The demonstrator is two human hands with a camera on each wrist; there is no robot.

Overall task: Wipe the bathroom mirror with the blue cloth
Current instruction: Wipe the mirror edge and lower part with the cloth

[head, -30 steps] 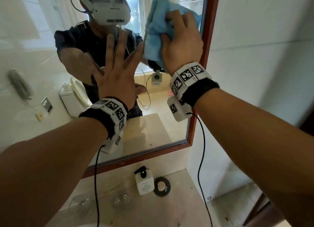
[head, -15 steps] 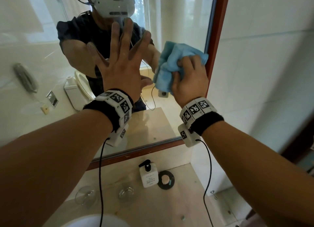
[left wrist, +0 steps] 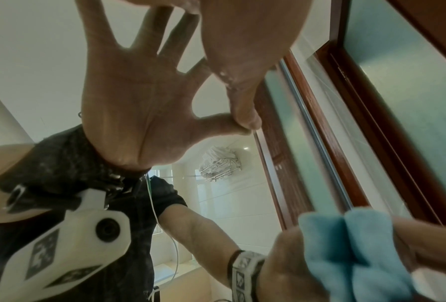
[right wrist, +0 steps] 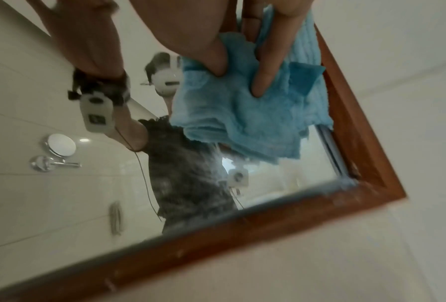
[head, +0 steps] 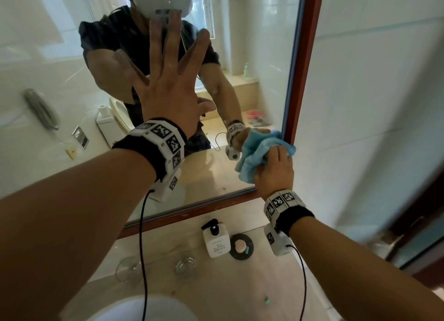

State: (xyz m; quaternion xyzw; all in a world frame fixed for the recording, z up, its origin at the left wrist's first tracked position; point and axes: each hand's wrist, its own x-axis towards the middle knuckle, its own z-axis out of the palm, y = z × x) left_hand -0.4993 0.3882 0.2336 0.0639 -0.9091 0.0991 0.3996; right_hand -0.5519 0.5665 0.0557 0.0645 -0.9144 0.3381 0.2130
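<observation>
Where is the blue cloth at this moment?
In the head view the blue cloth is bunched in the right hand against the mirror's lower right corner, beside the wooden frame, above the soap bottle.

A home bathroom: wood-framed mirror, tiled walls, soap bottle beside the basin.

glass free up-R | blk: frame R, left hand ctr

The white pump bottle on the counter carries a small dark label, too blurred to read. The wristbands show only black-and-white marker squares.
</observation>
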